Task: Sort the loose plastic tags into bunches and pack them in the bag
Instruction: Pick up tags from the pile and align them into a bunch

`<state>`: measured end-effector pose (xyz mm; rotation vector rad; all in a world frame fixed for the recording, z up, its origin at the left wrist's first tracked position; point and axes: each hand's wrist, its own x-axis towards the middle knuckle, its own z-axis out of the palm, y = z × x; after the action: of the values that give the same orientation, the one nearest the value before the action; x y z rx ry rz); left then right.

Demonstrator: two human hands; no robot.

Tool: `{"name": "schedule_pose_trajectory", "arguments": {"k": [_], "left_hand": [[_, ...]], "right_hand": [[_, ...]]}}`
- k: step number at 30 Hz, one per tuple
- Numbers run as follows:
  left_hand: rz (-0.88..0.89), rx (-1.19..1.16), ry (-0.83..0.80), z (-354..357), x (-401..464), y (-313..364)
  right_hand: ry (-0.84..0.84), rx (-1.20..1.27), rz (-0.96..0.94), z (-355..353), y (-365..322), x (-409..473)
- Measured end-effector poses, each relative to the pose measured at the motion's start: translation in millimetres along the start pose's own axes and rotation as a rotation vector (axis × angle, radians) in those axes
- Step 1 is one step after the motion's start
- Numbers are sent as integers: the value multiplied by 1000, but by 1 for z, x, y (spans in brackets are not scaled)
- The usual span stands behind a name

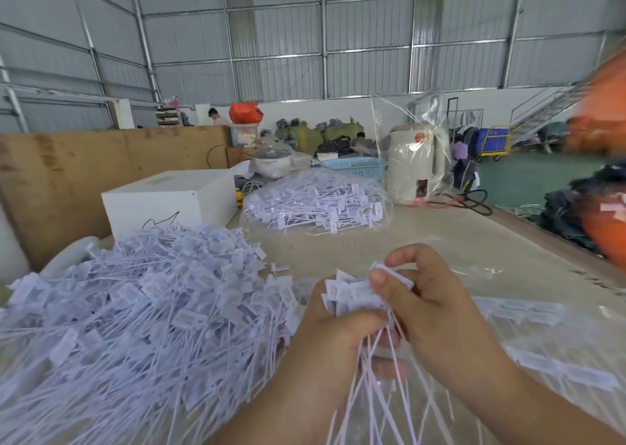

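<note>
On my far left I see the big heap of loose plastic tags (135, 309) spread over the table (457, 241), with a white box (169, 204) just behind it. Moving right, my left hand (332, 339) curls around a bunch of tags (355, 295), gripping the stems below the flat heads. Behind it, farther up the table, sits a clear bag (315, 204) filled with tags. My right hand (437, 305) pinches the heads of the same bunch between thumb and fingers. A cream appliance (413, 166) stands at the far edge, wrapped in clear film.
</note>
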<state>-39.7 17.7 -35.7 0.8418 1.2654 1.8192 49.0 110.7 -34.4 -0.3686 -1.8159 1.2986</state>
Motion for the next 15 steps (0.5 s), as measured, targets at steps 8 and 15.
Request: {"name": "schedule_pose_trajectory", "arguments": {"k": [8, 15], "left_hand": [[86, 129, -107, 1, 4, -4], [104, 147, 18, -1, 7, -2]], "right_hand": [[-9, 69, 50, 9, -2, -5], [-48, 98, 22, 14, -8, -10]]}}
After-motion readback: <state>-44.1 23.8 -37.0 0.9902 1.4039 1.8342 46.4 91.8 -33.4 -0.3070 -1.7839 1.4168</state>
